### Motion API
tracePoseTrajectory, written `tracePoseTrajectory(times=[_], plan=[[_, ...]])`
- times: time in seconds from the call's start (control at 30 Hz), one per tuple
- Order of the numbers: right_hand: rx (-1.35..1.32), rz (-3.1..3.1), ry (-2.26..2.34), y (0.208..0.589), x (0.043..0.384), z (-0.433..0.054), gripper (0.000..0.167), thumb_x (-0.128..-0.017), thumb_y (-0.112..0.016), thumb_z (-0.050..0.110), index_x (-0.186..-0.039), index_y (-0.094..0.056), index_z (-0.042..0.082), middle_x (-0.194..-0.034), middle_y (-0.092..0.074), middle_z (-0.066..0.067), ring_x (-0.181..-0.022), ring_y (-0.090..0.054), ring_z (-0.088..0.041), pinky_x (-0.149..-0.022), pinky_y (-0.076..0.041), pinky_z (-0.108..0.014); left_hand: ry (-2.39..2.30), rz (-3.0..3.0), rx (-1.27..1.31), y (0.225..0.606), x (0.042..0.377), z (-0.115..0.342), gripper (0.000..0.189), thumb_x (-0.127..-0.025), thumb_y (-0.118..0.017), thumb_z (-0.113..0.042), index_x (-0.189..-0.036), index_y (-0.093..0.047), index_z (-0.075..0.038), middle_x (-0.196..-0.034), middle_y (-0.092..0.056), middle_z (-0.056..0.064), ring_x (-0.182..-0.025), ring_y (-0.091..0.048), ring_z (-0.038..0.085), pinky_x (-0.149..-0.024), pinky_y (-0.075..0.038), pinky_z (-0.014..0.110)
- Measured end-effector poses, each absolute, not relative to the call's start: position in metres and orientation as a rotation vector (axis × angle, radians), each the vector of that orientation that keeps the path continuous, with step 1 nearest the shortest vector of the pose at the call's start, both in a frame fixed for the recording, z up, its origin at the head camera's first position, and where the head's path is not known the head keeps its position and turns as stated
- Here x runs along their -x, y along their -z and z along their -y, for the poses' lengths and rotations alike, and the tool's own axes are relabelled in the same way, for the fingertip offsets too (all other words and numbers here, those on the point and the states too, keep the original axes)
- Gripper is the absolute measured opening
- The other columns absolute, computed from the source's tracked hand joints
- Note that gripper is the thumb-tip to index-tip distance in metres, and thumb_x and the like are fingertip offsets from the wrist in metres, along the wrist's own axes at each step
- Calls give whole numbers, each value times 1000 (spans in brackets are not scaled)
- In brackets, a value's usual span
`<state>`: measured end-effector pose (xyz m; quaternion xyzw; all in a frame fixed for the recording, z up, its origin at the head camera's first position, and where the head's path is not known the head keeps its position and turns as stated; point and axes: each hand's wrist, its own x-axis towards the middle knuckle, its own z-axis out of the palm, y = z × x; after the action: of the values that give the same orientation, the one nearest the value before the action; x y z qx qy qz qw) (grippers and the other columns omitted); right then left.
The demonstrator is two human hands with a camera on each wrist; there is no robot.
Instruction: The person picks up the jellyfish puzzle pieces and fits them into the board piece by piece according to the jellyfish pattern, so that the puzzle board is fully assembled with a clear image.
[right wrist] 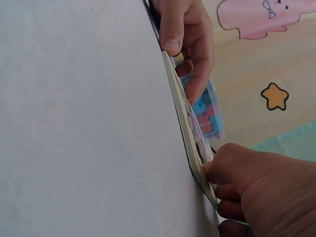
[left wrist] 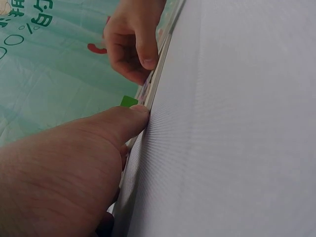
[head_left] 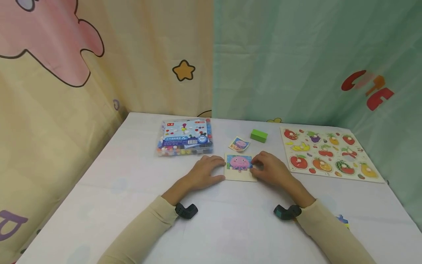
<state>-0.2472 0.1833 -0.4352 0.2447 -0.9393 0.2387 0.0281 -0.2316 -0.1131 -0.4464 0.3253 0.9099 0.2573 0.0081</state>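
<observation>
A small wooden puzzle board [head_left: 240,176] with a pink octopus picture [head_left: 239,162] lies between both hands. My left hand [head_left: 206,172] holds its left side, the thumb near the front corner and the fingers toward the back corner. At the right side, my right hand [head_left: 269,168] grips the edge with bent fingers, its fingertips overlapping the picture's border. The right wrist view shows the board's pale edge [right wrist: 178,106] and the right thumb against it. Just behind the board lies a small picture card [head_left: 239,144] with a similar pink figure.
A green block [head_left: 259,135] sits behind the right hand. A clear box of coloured balls [head_left: 185,137] stands at the back left. On the right lies a fruit peg puzzle [head_left: 329,154]. A small blue and yellow piece [head_left: 343,220] shows beside the right sleeve.
</observation>
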Motion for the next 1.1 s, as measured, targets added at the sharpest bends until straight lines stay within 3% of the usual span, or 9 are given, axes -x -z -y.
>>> tracePoseTrajectory(times=[0.73,1.1], plan=[[-752,2915,-805,439,246,-184,30,-87,-77,19,-113,-69,6,-105,-61,-2,-102,-58,-22,-96,-49,-45,-820,-2832,-1024,450,234,114,50,-96,-70,-34,-139,-59,-10,-147,-52,6,-126,-46,26,-100,-40,44],[-802,2887,-747,438,245,-185,25,-88,-75,18,-111,-71,9,-102,-59,-2,-93,-53,-21,-85,-48,-42,-829,-2824,-1033,448,233,114,51,-96,-70,-34,-139,-59,-10,-146,-53,6,-125,-46,26,-101,-40,43]])
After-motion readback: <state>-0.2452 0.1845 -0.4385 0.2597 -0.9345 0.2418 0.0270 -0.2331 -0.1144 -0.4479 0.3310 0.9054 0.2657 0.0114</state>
